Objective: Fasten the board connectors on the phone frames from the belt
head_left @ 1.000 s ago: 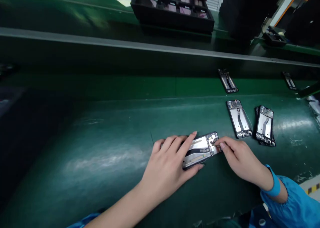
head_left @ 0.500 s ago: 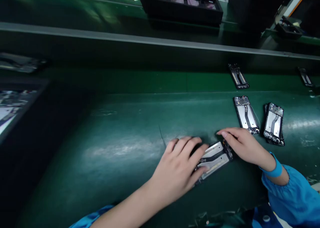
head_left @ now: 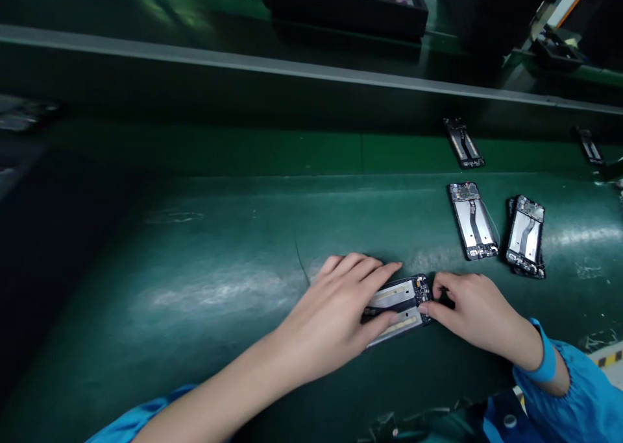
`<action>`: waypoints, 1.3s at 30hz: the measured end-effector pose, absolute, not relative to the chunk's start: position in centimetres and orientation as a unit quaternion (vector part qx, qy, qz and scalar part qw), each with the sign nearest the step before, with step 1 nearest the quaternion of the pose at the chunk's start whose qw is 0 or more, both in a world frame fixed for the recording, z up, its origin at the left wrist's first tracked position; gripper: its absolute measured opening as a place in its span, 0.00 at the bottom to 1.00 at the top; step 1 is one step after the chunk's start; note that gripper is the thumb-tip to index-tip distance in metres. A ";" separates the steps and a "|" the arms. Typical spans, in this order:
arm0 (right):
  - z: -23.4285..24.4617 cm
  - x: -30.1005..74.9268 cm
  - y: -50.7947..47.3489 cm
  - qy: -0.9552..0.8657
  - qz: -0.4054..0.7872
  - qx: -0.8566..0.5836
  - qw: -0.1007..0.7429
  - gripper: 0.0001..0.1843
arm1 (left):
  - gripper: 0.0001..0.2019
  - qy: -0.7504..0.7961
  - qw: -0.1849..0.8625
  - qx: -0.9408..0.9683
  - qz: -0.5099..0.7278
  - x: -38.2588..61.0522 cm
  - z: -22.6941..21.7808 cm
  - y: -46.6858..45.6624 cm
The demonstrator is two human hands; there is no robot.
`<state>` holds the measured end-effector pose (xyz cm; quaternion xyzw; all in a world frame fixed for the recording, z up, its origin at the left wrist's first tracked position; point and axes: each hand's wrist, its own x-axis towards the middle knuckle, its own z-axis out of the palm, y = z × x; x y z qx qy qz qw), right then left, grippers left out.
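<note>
An opened phone frame point(head_left: 400, 303) with silver plates and a dark circuit end lies on the green mat point(head_left: 219, 287) in front of me. My left hand point(head_left: 335, 313) rests on its left half, fingers curled over its far edge and thumb along the near edge, holding it down. My right hand point(head_left: 470, 313) is at the phone's right end, fingers bent and pinched against the circuit end. Whether anything small is between those fingertips is hidden.
Two more opened phone frames point(head_left: 472, 221) point(head_left: 525, 235) lie on the mat to the right. Two others point(head_left: 463, 143) point(head_left: 588, 146) sit on the belt strip behind. A black compartment tray point(head_left: 341, 5) stands on the far shelf beyond a grey rail point(head_left: 243, 63).
The phone has turned from slanted to nearly level under my hands. My right hand went from reaching over its far corner to pinching its right end. My view shifted slightly.
</note>
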<state>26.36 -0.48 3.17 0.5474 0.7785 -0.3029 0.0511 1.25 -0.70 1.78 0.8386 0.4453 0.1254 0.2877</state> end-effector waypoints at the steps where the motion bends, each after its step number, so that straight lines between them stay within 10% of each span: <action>1: 3.3 26.4 -0.4 0.777 -0.307 0.548 0.052 0.13 | 0.22 0.445 0.283 0.838 0.144 2.1 1.6 -0.6; 13: 3.6 25.9 2.9 0.491 -0.660 0.559 0.107 0.15 | 0.15 0.435 0.197 0.848 0.229 4.5 -0.1 -0.9; 39: 3.3 25.3 3.3 0.485 -0.649 0.576 0.102 0.18 | 0.15 0.437 0.242 0.830 0.249 5.0 -0.3 -0.9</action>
